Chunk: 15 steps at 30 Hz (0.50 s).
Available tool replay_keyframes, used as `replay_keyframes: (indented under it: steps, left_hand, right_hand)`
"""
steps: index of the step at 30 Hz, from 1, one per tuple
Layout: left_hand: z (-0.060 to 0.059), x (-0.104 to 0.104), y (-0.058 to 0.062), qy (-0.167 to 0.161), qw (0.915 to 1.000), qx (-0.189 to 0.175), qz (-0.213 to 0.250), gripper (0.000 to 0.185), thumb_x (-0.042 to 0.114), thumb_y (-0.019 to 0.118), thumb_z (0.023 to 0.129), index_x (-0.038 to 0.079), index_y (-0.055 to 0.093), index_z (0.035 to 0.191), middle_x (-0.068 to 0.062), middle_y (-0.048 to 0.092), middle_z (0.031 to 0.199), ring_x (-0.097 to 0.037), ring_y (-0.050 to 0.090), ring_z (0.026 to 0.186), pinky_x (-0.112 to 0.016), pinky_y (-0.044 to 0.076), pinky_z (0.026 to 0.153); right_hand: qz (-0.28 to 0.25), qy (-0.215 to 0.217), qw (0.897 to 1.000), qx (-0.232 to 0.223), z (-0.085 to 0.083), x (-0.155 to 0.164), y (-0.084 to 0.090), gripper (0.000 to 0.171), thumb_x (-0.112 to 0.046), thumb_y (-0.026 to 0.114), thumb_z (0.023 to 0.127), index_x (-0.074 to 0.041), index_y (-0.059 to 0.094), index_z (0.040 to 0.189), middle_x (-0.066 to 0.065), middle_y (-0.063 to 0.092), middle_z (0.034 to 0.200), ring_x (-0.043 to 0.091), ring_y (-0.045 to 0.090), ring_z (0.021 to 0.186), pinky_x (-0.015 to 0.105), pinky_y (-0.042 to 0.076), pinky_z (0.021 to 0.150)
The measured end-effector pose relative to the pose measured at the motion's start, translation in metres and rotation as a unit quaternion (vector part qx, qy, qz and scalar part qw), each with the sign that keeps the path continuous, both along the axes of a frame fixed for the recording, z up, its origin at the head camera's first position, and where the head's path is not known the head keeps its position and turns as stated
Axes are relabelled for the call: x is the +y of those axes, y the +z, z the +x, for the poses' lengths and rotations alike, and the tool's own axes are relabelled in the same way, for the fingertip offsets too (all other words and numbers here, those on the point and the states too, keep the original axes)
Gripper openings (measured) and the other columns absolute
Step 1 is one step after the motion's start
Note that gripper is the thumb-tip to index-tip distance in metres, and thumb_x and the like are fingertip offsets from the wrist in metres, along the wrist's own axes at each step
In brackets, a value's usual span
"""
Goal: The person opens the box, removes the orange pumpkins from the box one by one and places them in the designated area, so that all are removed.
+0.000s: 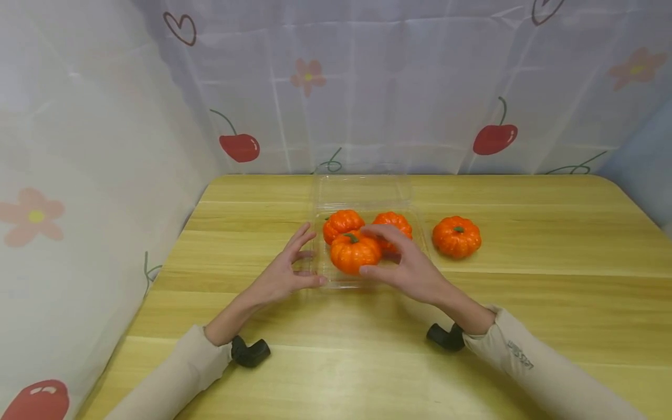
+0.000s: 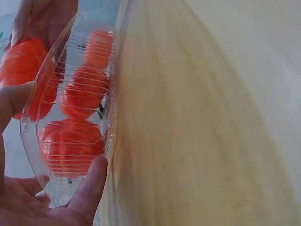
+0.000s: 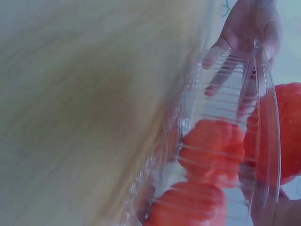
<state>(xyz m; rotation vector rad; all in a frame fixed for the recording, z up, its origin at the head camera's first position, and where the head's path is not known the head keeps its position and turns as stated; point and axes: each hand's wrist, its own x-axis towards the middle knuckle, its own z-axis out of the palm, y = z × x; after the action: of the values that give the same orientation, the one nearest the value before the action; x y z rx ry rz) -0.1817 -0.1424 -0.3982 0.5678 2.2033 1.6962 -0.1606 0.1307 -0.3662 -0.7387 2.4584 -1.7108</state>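
Note:
An orange toy pumpkin (image 1: pixel 355 255) with a green stem is held between the thumb and fingers of my right hand (image 1: pixel 406 268), over the front of a clear plastic clamshell box (image 1: pixel 341 284). Two more pumpkins lie inside, one at the back left (image 1: pixel 342 225) and another at the back right (image 1: pixel 396 222), partly behind my fingers. My left hand (image 1: pixel 280 274) is at the box's left front corner, fingers spread along its side and thumb by the front edge. Through the ribbed wall (image 2: pixel 70 162) in the left wrist view, the pumpkins show.
A further pumpkin (image 1: pixel 457 237) sits on the wooden table (image 1: pixel 551 326), right of the box. The box's transparent lid (image 1: pixel 362 188) stands raised at the back. A printed curtain (image 1: pixel 388 87) hangs behind the table. Black curved pieces (image 1: pixel 251 352) are at both wrists.

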Motion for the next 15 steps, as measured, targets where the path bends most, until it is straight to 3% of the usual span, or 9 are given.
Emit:
replay_keyframes:
  steps: [6,15]
  left_hand:
    - [0.001,0.0,0.0,-0.001,1.0,0.002,0.001,0.101,0.003,0.08,0.081,0.007,0.015,0.158,-0.001,0.002,0.165,-0.039,0.035,0.137,-0.043,0.05,0.097]
    - [0.001,0.0,-0.001,0.001,1.0,-0.003,-0.003,0.1,0.006,0.08,0.082,0.01,0.016,0.159,0.003,0.002,0.165,-0.037,0.034,0.139,-0.042,0.049,0.098]
  right_hand:
    - [-0.009,-0.007,1.0,0.0,0.002,0.008,0.001,0.067,-0.012,0.079,0.083,-0.005,0.047,0.142,0.01,0.045,0.141,0.028,0.046,0.127,0.049,0.04,0.106]
    - [0.003,-0.029,1.0,0.006,0.004,0.021,0.001,0.065,-0.013,0.08,0.083,-0.003,0.052,0.14,0.01,0.046,0.134,0.028,0.046,0.123,0.053,0.042,0.103]
